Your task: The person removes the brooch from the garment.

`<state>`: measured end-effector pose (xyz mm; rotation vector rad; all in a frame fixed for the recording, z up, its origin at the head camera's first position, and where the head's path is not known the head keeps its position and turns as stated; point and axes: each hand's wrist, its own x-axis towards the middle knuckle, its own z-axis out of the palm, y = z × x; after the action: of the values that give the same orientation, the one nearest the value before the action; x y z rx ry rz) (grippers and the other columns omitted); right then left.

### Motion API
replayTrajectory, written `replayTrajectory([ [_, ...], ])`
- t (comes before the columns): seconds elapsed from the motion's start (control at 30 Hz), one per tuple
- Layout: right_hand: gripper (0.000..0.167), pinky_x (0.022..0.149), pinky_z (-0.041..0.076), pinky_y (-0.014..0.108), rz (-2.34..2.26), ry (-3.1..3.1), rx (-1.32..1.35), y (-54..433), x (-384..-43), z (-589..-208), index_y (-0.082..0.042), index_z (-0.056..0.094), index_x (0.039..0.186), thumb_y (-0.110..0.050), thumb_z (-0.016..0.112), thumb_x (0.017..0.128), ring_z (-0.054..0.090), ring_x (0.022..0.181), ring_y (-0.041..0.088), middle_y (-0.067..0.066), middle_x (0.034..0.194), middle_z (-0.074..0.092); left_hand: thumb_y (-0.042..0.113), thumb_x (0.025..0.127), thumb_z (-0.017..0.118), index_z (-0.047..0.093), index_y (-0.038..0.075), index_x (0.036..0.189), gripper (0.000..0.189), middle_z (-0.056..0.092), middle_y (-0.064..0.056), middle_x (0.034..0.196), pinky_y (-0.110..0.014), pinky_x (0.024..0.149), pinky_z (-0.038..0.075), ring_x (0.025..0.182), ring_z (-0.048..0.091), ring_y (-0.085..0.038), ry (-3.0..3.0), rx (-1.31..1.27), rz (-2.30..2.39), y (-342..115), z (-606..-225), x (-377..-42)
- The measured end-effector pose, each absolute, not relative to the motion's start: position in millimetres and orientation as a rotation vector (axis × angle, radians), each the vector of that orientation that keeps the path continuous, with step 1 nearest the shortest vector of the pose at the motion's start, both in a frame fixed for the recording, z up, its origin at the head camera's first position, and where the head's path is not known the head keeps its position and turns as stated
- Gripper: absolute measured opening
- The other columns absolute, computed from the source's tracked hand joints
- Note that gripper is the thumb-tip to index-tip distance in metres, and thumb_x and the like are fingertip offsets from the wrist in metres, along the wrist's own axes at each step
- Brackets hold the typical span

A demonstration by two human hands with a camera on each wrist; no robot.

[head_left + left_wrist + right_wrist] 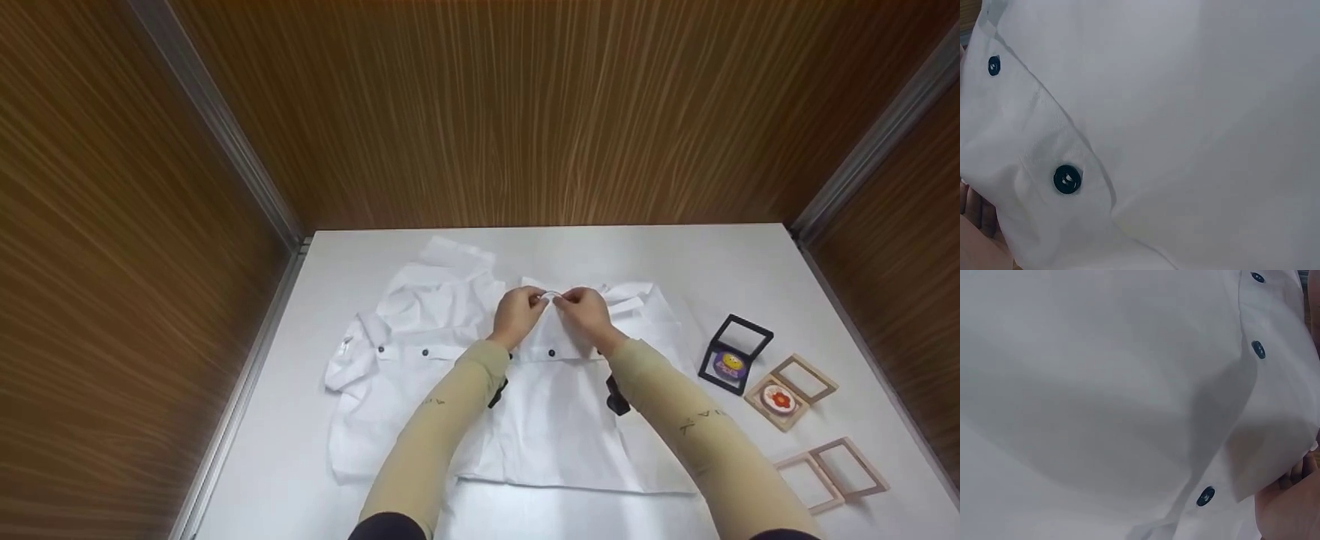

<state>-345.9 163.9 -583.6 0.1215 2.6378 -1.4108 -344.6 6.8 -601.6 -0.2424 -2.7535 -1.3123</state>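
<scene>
A white shirt (420, 382) with dark buttons lies spread and wrinkled over the white table. Near its upper middle, my left hand (517, 313) and right hand (589, 313) pinch a lifted bit of the cloth, fingertips close together. A small white curved edge arches between them; its detail is too small to tell. In the left wrist view a dark button (1067, 179) sits on the raised placket, and the left hand (985, 230) is partly behind the cloth. The right wrist view shows another button (1206, 496), with the right hand (1289, 509) at the cloth's edge.
To the right stand an open black case (725, 381) with a purple and yellow round piece, a wooden case (759, 405) with a red flower piece, and a pale pink open frame (825, 480). Wood-grain panels (487, 112) enclose the table's back and sides.
</scene>
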Motion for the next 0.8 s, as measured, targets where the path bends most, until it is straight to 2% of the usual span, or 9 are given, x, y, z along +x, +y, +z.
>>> replayTrajectory([
  [0.13,0.037,0.100,0.054,0.043,-1.399,2.642,0.130,164.7,-346.6,-584.0,0.009,0.069,0.120,-0.023,0.066,0.104,0.065,0.109,0.034,0.026,0.120,0.070,0.014,0.103,0.071,0.079,0.004,0.116,0.019,0.078,-0.010,0.101,-0.026,0.077,0.057,0.085,0.066,-0.014,-2.746,-0.222,-1.347,9.3,-602.3,-344.5],
  [0.27,0.034,0.096,0.054,0.039,-1.355,2.679,0.121,165.7,-347.3,-587.3,0.008,0.070,0.116,-0.023,0.067,0.103,0.065,0.105,0.031,0.024,0.116,0.072,0.014,0.102,0.072,0.079,0.002,0.115,0.019,0.078,-0.011,0.100,-0.025,0.078,0.058,0.085,0.067,-0.014,-2.755,-0.203,-1.349,9.7,-603.2,-344.4],
  [0.37,0.031,0.085,0.053,0.030,-1.338,2.712,0.091,166.4,-347.9,-589.3,0.008,0.072,0.110,-0.022,0.069,0.101,0.065,0.095,0.026,0.019,0.106,0.074,0.013,0.100,0.073,0.078,0.001,0.114,0.019,0.078,-0.011,0.101,-0.026,0.081,0.059,0.088,0.069,-0.015,-2.762,-0.193,-1.350,9.3,-603.3,-344.3],
  [0.5,0.027,0.070,0.044,0.020,-1.350,2.727,0.062,167.5,-349.4,-590.1,0.007,0.073,0.102,-0.020,0.072,0.099,0.059,0.081,0.016,0.008,0.090,0.072,0.012,0.098,0.075,0.078,0.001,0.111,0.018,0.078,-0.011,0.100,-0.025,0.081,0.058,0.086,0.068,-0.014,-2.774,-0.175,-1.365,9.3,-602.5,-345.2],
  [0.6,0.025,0.067,0.042,0.018,-1.368,2.724,0.057,168.3,-350.5,-589.8,0.006,0.073,0.100,-0.018,0.073,0.098,0.056,0.077,0.012,0.004,0.085,0.069,0.012,0.098,0.076,0.078,0.001,0.110,0.017,0.078,-0.011,0.101,-0.023,0.079,0.057,0.084,0.065,-0.012,-2.778,-0.162,-1.387,9.9,-601.6,-346.2],
  [0.8,0.023,0.067,0.043,0.019,-1.359,2.713,0.046,167.9,-351.1,-591.2,0.007,0.071,0.101,-0.016,0.072,0.097,0.057,0.078,0.014,0.006,0.086,0.067,0.011,0.096,0.078,0.077,0.002,0.108,0.015,0.077,-0.010,0.100,-0.021,0.074,0.055,0.082,0.063,-0.011,-2.798,-0.151,-1.408,10.8,-601.6,-345.8],
])
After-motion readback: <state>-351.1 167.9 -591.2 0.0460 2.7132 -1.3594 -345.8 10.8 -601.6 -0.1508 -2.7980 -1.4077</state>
